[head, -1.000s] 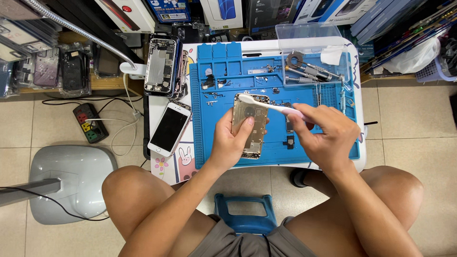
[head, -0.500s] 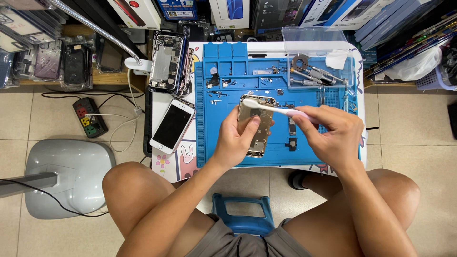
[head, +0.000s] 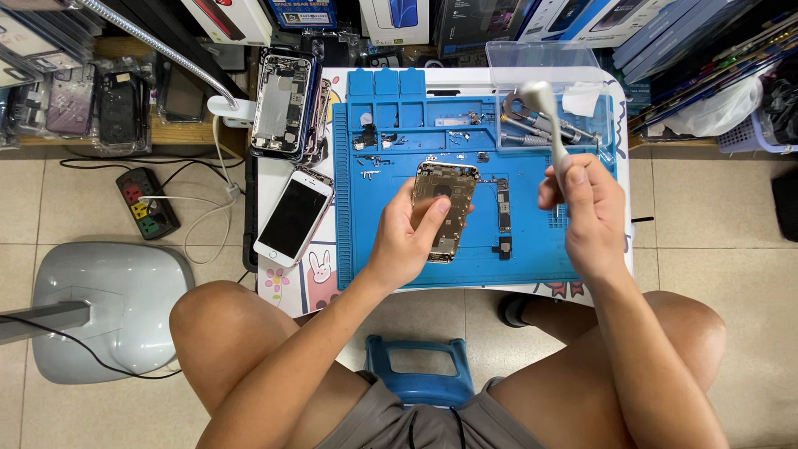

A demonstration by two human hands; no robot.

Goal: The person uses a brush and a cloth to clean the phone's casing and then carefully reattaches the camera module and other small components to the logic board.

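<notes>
- Left hand (head: 407,241) is closed around a gutted phone shell (head: 445,208), thumb across its face, holding it just above the blue mat (head: 532,249).
- Right hand (head: 582,208) is fisted on a white brush (head: 544,116), head pointing away from the body.
- The shell looks light and stiff but thin; probably slippery metal, best gripped by its long edges, off the exposed inside.
- Loose small parts (head: 501,204) lie between the hands; screws sit beyond the left hand.
- A white phone (head: 293,216) lies left of the left hand near the table (head: 274,179) edge.
- A clear tray (head: 544,58) stands beyond the right hand; open mat shows nearer the body.
</notes>
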